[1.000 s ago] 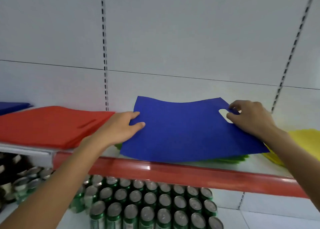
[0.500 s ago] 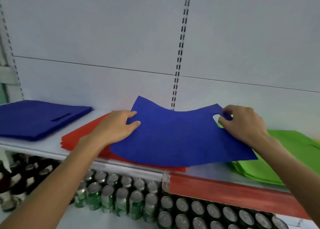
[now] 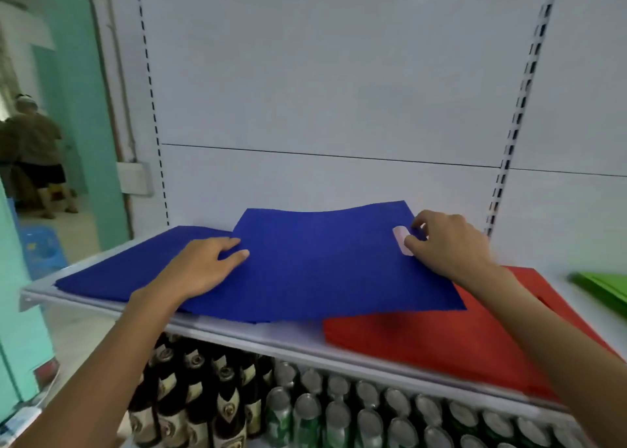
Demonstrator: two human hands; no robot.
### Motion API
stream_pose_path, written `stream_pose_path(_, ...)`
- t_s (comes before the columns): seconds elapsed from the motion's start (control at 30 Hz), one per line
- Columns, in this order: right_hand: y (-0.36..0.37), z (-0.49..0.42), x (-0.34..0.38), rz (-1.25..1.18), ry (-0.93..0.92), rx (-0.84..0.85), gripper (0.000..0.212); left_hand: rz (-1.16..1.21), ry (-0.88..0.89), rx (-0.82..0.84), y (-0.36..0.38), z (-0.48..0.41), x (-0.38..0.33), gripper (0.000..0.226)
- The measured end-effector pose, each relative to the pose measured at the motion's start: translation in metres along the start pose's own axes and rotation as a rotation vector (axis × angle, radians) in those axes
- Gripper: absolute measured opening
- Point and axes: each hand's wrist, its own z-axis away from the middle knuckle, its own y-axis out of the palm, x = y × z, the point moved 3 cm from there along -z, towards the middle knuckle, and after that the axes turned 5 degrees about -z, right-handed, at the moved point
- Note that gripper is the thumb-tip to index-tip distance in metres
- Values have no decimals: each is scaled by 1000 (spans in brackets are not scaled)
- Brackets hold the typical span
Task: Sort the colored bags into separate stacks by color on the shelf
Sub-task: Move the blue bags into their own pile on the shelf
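Blue bag point(image 3: 322, 257) held over blue stack point(image 3: 135, 271), overlapping red stack point(image 3: 441, 332)

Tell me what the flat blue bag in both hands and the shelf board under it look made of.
Flat blue bag: likely non-woven fabric, matte; it sags between the left hand and right hand without creasing. Shelf board: probably painted metal, smooth pale grey with a thin front lip.
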Motion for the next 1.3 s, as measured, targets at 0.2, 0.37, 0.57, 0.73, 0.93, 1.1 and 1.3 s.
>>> stream_pose_path(0.2, 61, -1, 94, -20, -61, 17, 37, -64, -49, 48, -34, -21, 97, 48)
stream_pose_path(0.37, 91, -3, 144, 27, -56, 47, 35, -117, -77, 96, -52, -40, 147, 49)
stream_pose_path(0.57, 117, -3, 183, 54, 3, 139, 29, -141, -84, 139, -60, -56, 188, 51)
stream_pose_path(0.73, 130, -1, 189, 100, 26, 222, 29, -136, -76, 179, -61, -63, 205, 58)
stream_pose_path(0.93, 128, 0, 191, 34, 23, 279, 38, -226, -88, 190, -62, -64, 202, 57)
stream_pose_path(1.1, 88, -10, 175, -49, 30, 131, 40, -290, 43, 70, -53, -56, 162, 56)
stream_pose_path(1.3, 31, -11, 88, 2, 188, 50, 34, -185, 212, 93, -29, -44, 79, 55)
